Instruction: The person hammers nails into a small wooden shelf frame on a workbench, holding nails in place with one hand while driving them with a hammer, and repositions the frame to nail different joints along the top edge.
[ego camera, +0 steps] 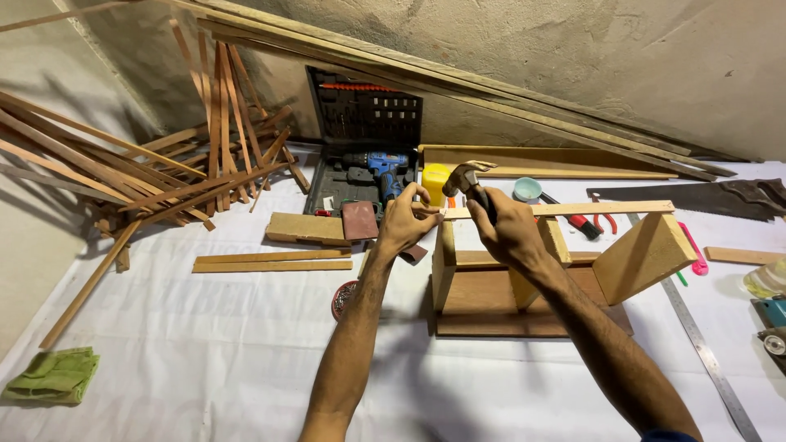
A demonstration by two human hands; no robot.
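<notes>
Right hand (509, 232) fingers closed round hammer (468, 182); left hand (405, 223) fingers pinch wooden strip (602, 209).

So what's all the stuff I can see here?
Hammer: one, metal head, in the right hand.
Wooden frame: one, tan, centre of the white sheet.
Thin strip: one, pale, across the frame's top.
Wood slats: many, brown, piled at left.
Cordless drill: one, blue, in a black case.
Handsaw: one, dark blade, far right.
Steel ruler: one, silver, right.
Pliers: one, red handles, behind the frame.
Cloth: one, green, lower left.
Left hand: steadies the strip's end.
Right hand: grips the hammer.
</notes>
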